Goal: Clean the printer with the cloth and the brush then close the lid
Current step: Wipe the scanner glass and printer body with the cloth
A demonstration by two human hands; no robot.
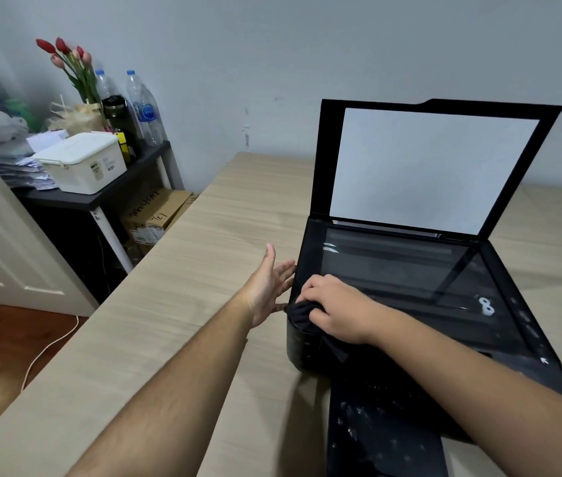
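Observation:
A black printer point(499, 325) stands on the pale wooden table point(183, 277), at its right side. The scanner lid point(434, 166) is raised upright, white pad facing me, and the dark glass point(396, 270) lies bare. My right hand point(334, 309) presses a bunched black cloth point(302, 315) onto the printer's front left corner. My left hand point(269, 287) is open, fingers spread, resting against the printer's left side. No brush shows in view.
The printer's black output tray point(382, 428) sticks out toward me. A dark side shelf point(100, 197) at the left carries a white box point(83, 163), water bottles point(143, 108), tulips and papers. Cardboard boxes point(159, 211) sit beneath it. A white cable point(49, 346) runs over the floor.

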